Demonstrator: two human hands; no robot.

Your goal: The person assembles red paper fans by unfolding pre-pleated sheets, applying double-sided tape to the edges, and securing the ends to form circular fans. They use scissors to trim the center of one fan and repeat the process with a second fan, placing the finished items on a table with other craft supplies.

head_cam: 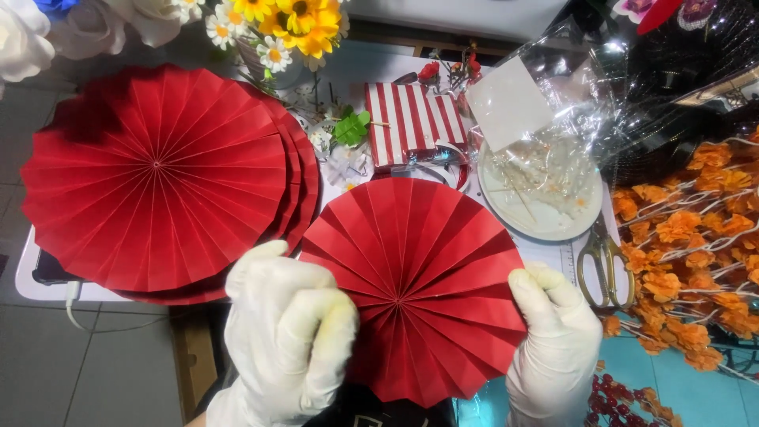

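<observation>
A round red pleated paper fan is held up in front of me, fully spread into a disc. My left hand, in a white glove, grips its lower left edge. My right hand, also gloved, holds its right edge. Further left on the white table lies a stack of larger red paper fans, also spread into discs.
A red-and-white striped box sits behind the held fan. A white plate with clear cellophane stands at the right, gold scissors beside it. Orange artificial flowers fill the right side; yellow and white flowers stand at the back.
</observation>
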